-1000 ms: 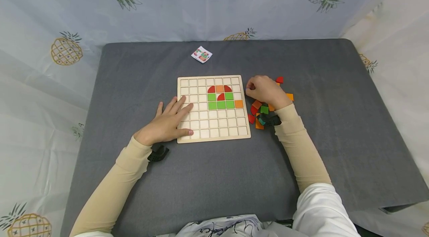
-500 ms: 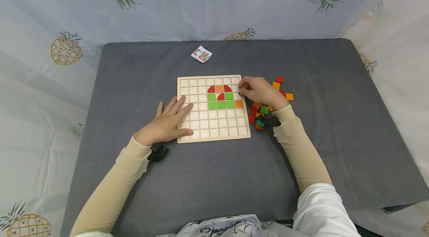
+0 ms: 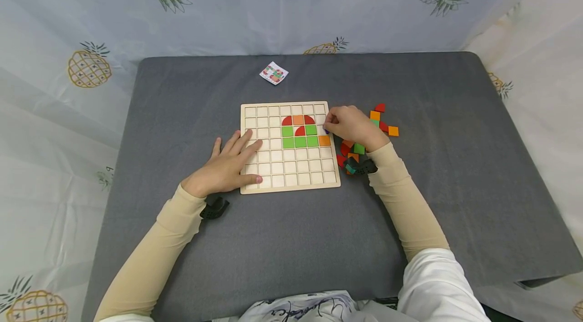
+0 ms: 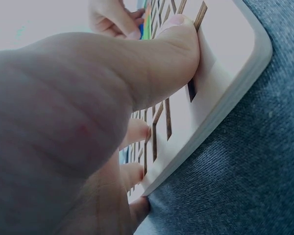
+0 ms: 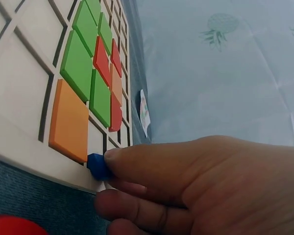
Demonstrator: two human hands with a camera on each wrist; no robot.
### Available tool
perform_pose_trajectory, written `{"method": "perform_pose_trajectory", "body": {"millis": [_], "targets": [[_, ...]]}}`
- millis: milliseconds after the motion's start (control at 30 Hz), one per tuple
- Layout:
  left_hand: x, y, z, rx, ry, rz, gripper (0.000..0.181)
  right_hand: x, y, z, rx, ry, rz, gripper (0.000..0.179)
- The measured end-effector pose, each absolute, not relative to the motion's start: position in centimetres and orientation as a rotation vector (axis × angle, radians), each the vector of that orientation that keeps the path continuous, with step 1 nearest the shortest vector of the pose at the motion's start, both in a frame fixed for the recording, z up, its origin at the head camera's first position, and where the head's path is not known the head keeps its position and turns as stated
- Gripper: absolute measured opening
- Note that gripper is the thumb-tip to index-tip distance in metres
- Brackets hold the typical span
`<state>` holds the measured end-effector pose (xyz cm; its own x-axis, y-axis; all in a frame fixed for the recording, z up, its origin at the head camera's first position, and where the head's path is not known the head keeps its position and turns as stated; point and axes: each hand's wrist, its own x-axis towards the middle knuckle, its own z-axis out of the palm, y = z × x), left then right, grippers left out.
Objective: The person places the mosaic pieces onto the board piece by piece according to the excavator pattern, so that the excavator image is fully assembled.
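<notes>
A wooden grid board (image 3: 296, 168) lies on the table, with green, red and orange tiles set in its upper right part. My left hand (image 3: 223, 167) rests flat on the board's left side, fingers spread; in the left wrist view its thumb (image 4: 179, 54) presses near a corner. My right hand (image 3: 354, 123) is at the board's right edge and pinches a small blue tile (image 5: 98, 167) between thumb and fingers. The blue tile is beside an orange square tile (image 5: 69, 122) in the board, just above a bare cell's edge. Fingers hide part of its shape.
Loose red, orange and green tiles (image 3: 359, 149) lie right of the board, partly under my right wrist. More tiles, including an orange one (image 3: 393, 131), lie farther right. A small patterned card (image 3: 274, 73) sits behind the board on the grey table (image 3: 191, 89).
My right hand has moved left from the loose tiles to the board's right edge, and the blue tile has come into view in its fingers. My left hand has stayed in place.
</notes>
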<state>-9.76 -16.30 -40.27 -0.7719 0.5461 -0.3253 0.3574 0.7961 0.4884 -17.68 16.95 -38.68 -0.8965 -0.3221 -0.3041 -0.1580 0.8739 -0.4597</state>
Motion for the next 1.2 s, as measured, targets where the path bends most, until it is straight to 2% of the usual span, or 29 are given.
{"method": "perform_pose_trajectory", "body": {"millis": [500, 833, 1200], "targets": [[-9.74, -16.35, -40.34, 0.675, 2.525, 0.569, 0.091, -17.74, 17.10, -38.75, -0.313, 2.649, -0.633, 0.023], [-9.78, -16.31, -40.41, 0.676, 2.525, 0.566, 0.091, -17.82, 17.15, -38.95, -0.319, 2.636, -0.663, 0.017], [-9.80, -16.29, -40.37, 0.671, 2.523, 0.562, 0.093, -17.66, 16.88, -39.11, -0.310, 2.684, -0.661, 0.023]]}}
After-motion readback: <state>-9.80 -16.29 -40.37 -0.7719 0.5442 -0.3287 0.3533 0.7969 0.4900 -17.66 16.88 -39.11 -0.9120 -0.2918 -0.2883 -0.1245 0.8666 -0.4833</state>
